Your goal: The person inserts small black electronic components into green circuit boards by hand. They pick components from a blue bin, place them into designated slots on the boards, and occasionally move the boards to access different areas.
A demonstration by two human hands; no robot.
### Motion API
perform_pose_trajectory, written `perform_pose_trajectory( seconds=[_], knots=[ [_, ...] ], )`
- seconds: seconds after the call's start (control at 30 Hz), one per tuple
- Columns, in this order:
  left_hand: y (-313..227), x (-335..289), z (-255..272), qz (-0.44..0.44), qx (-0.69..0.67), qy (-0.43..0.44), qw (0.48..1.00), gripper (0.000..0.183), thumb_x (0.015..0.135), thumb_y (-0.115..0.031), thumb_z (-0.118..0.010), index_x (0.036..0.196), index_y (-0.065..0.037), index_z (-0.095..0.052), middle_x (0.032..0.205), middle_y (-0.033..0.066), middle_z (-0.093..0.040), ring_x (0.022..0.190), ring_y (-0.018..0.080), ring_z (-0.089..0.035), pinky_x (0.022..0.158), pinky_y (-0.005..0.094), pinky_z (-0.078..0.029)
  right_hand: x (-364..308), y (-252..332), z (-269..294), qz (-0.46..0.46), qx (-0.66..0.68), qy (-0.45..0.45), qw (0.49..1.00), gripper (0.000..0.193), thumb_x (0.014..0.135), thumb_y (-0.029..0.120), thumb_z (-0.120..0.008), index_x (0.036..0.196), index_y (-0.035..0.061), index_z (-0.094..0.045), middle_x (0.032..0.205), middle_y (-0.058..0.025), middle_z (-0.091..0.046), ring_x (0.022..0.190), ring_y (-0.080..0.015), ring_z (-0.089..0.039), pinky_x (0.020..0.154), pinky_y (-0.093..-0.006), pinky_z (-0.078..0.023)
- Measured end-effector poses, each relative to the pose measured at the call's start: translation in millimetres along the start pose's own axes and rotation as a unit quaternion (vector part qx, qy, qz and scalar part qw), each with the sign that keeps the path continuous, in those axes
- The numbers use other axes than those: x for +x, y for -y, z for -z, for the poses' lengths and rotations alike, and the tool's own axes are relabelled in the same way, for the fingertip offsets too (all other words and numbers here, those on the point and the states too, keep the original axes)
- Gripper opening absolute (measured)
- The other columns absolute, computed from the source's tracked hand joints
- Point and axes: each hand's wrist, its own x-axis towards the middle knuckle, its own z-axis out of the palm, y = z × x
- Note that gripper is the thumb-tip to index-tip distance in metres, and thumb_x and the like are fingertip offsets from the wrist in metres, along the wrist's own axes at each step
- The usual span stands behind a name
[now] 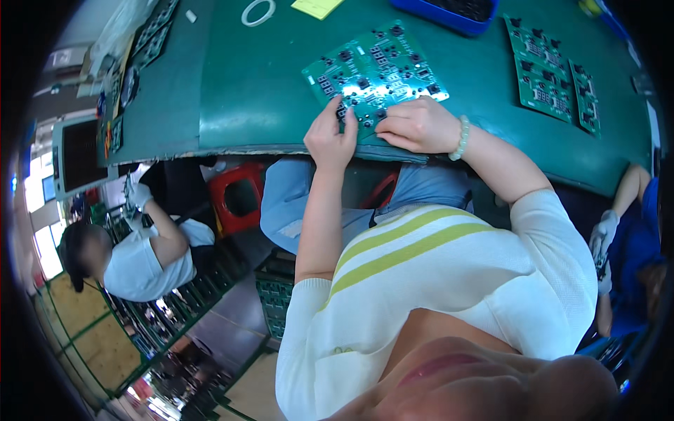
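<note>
A green circuit board panel (386,59) with black buttons, white digit displays and small parts lies on the table in front of me, near its front edge. My left hand (330,138) grips the panel's near left part, thumb and forefinger bent on either side of a dark component. At the near right edge of the same panel is my right hand (421,125), its fingers curled and pinched together low over the board. Whatever sits between those fingertips is hidden. A pale green bead bracelet (461,138) circles my right wrist.
The table (260,91) is green. At its back are a blue bin (449,15) of small dark parts, a yellow paper (317,6) and a white ring (258,12). More circuit boards (544,77) lie right. Gloved co-workers sit left and right; a red stool (235,196) stands left.
</note>
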Motion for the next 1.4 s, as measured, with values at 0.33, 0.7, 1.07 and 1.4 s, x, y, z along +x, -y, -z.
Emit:
perform_pose_trajectory(
  seconds=[0.33,0.7,1.07,1.4],
  knots=[
    [-2,4,16,-0.001,-0.045,0.109,0.993,0.08,0.052,-0.035,-0.092,0.116,0.002,-0.062,0.063,0.0029,-0.049,0.052,0.014,-0.046,0.049,0.0294,-0.04,-5,3,0,0.046,0.043,-0.001,0.998,0.01,0.077,0.014,-0.072,0.081,0.0089,-0.064,0.066,-0.0035,-0.052,0.057,-0.0202,-0.058,0.047,-0.0346,-0.046],
    [-9,6,34,0.0,0.032,0.146,0.989,0.082,0.052,-0.039,-0.091,0.12,-0.005,-0.058,0.085,0.0094,-0.066,0.072,0.023,-0.066,0.063,0.0328,-0.053,-3,4,4,0.042,0.067,0.007,0.997,0.009,0.075,0.011,-0.072,0.08,0.0085,-0.066,0.064,-0.0035,-0.052,0.055,-0.0207,-0.057,0.047,-0.0344,-0.045],
    [42,20,62,0.059,0.11,0.092,0.988,0.079,0.052,-0.043,-0.09,0.115,-0.005,-0.062,0.062,0.0056,-0.055,0.054,0.0184,-0.055,0.052,0.0318,-0.047,1,5,10,0.01,0.048,0.03,0.998,0.007,0.078,0.013,-0.069,0.081,0.0083,-0.064,0.07,-0.0043,-0.057,0.061,-0.0232,-0.06,0.053,-0.0359,-0.049],
    [82,70,67,0.208,0.166,0.109,0.958,0.094,0.057,-0.057,-0.085,0.131,-0.007,-0.055,0.062,0.005,-0.055,0.057,0.0197,-0.058,0.056,0.0349,-0.048,5,6,11,-0.005,0.043,0.019,0.999,0.005,0.078,0.012,-0.069,0.078,0.0079,-0.066,0.065,-0.0057,-0.057,0.058,-0.0242,-0.06,0.051,-0.0372,-0.048]
  ],
)
